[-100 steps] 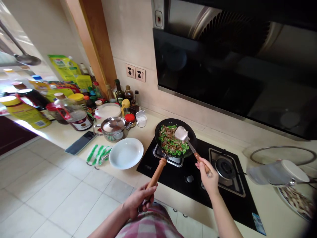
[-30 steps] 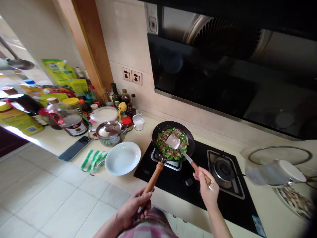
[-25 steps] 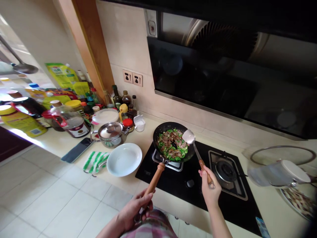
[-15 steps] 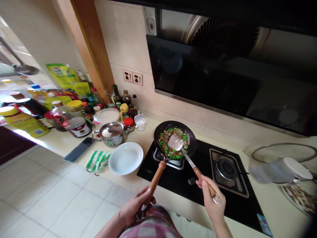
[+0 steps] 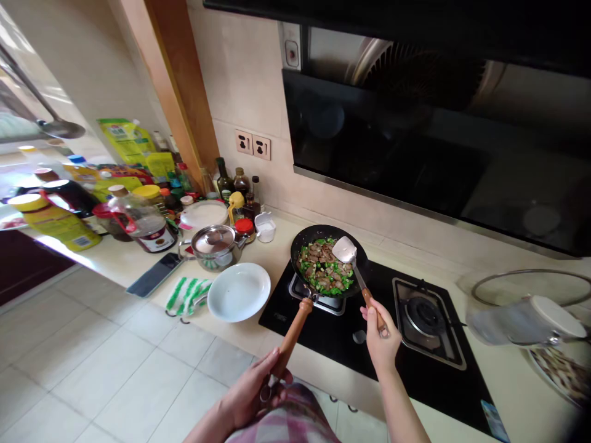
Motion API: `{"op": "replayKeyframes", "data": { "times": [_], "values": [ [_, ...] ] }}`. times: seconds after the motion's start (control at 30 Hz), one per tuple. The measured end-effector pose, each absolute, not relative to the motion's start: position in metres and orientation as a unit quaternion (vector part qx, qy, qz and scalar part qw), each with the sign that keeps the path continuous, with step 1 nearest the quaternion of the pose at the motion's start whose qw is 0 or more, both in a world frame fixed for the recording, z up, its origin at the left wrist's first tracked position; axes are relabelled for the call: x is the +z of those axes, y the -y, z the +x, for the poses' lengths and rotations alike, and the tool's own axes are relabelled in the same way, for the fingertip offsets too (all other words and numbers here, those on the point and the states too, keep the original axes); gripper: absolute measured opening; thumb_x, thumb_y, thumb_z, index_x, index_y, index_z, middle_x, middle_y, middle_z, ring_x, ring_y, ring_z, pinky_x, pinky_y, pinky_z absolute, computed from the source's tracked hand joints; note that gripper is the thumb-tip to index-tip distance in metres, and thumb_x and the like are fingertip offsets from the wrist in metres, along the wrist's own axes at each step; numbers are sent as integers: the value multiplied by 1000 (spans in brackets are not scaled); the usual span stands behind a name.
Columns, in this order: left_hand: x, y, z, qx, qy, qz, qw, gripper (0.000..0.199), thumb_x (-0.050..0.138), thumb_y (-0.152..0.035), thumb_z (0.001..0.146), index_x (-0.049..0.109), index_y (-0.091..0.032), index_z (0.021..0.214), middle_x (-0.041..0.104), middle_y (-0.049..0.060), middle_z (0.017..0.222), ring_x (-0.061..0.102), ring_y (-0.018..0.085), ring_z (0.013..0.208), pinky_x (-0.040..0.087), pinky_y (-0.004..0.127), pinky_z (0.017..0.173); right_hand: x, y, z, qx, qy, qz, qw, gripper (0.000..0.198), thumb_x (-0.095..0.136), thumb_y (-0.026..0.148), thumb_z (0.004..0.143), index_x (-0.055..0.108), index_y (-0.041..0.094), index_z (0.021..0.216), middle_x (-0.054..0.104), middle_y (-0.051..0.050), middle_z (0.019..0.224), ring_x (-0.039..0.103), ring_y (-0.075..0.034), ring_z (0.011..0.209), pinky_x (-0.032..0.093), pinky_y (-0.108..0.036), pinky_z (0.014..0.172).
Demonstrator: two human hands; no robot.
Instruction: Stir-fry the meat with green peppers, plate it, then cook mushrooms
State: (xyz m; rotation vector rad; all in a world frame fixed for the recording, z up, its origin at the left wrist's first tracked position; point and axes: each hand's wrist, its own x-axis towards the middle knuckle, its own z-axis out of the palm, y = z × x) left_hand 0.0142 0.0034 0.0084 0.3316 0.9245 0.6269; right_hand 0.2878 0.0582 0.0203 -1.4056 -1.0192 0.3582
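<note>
A black wok (image 5: 300,243) sits over the left burner, holding sliced meat with chopped green peppers (image 5: 323,264). Its wooden handle slants toward me, and my left hand (image 5: 258,387) is wrapped around the lower end. My right hand (image 5: 384,338) grips the wooden handle of a metal spatula (image 5: 344,250). The spatula's blade is over the right side of the food, its flat face tilted up. Left of the wok, near the counter's front edge, lies a white plate (image 5: 239,291) with nothing on it.
A lidded steel pot (image 5: 215,249), a striped cloth (image 5: 187,295) and a phone (image 5: 154,275) lie to the left, before several bottles and jars. On the right are the second burner (image 5: 423,315), a clear pitcher (image 5: 512,320) and a plate of sliced food (image 5: 561,369). A range hood (image 5: 415,154) hangs above.
The spatula has moved from the middle of the food to the wok's right side, uncovering more meat. My right hand has risen slightly and shifted left; my left hand keeps its hold.
</note>
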Motion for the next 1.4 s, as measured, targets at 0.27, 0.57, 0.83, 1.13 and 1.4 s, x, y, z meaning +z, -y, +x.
{"op": "replayKeyframes", "data": {
  "times": [0.27,0.57,0.83,1.13,1.4],
  "values": [
    [12,-4,16,295,-450,170,825,51,58,-57,77,52,-15,105,63,5,73,58,13,52,36,20,44,10,-31,299,93,538,-601,584,24,58,27,84,65,17,105,67,-11,100,68,-22,84,57,-37,78],
    [6,-6,17,290,-429,186,835,54,56,-57,78,54,-15,112,63,5,75,58,12,53,36,20,46,-25,7,301,101,713,-592,360,28,49,20,89,64,27,112,53,-11,123,64,-18,98,55,-21,70],
    [2,-5,14,282,-424,198,837,49,59,-50,79,55,-15,114,62,5,76,58,12,54,37,21,49,-30,8,289,94,682,-613,388,25,53,23,87,65,26,109,54,-10,122,60,-22,109,55,-26,80],
    [2,-3,14,285,-435,194,832,47,60,-47,80,55,-14,113,62,4,75,57,11,54,38,21,50,-45,8,282,96,673,-605,414,25,54,23,87,64,24,110,52,-11,124,58,-22,112,51,-30,89],
    [-1,-2,15,296,-422,180,838,41,62,-45,79,54,-15,105,62,3,72,57,11,54,38,21,51,-45,6,277,101,661,-612,422,26,53,24,87,65,23,111,53,-12,122,63,-20,102,53,-29,86]
  ]
}}
